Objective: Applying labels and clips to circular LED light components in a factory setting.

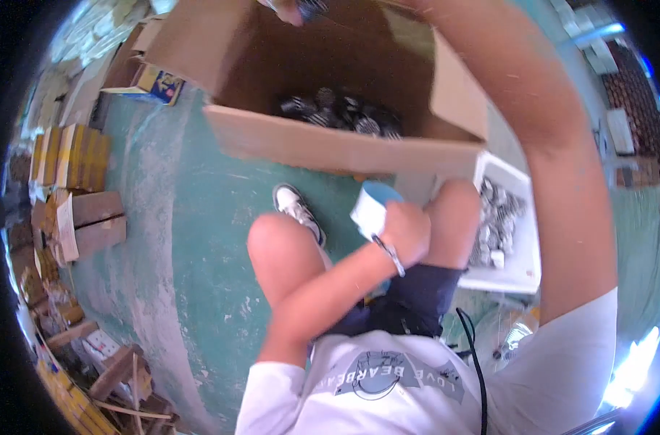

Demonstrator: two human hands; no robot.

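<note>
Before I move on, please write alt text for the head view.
A person's left hand holds a white and blue object, while the right hand, cut off at the top edge, seems to hold a dark item by an open cardboard box of black pieces. To the right is a white bin of silvery pieces.

The carton [330, 148] is brown, its pieces [330, 114] black, the held item [371, 206] white and blue, the floor [217, 290] green.
</note>
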